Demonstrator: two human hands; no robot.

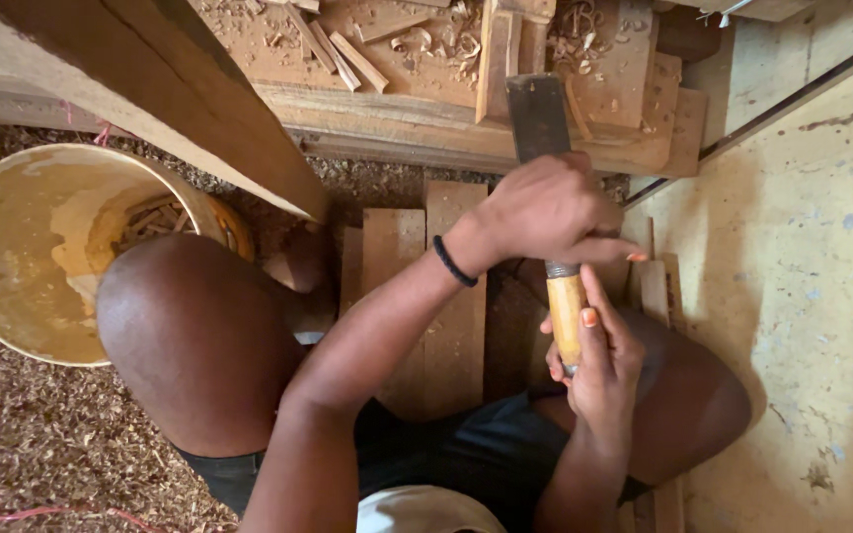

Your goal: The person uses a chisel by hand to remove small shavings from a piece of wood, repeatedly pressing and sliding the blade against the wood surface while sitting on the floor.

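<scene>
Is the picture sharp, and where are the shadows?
Head view: soft daylight, no glare; the chisel and both hands, left hand and right hand, are sharp; deep shadow lies under the plank and between the knees; edges bend slightly.

**Around the work area**

A yellowish bucket [37,247] holding wood scraps sits at nine o'clock on a floor of sawdust [22,434]. A thick plank [150,79] slants across at eleven. Wood shavings [436,44] litter the boards at twelve. A pale stained wall [802,326] fills three o'clock.
</scene>
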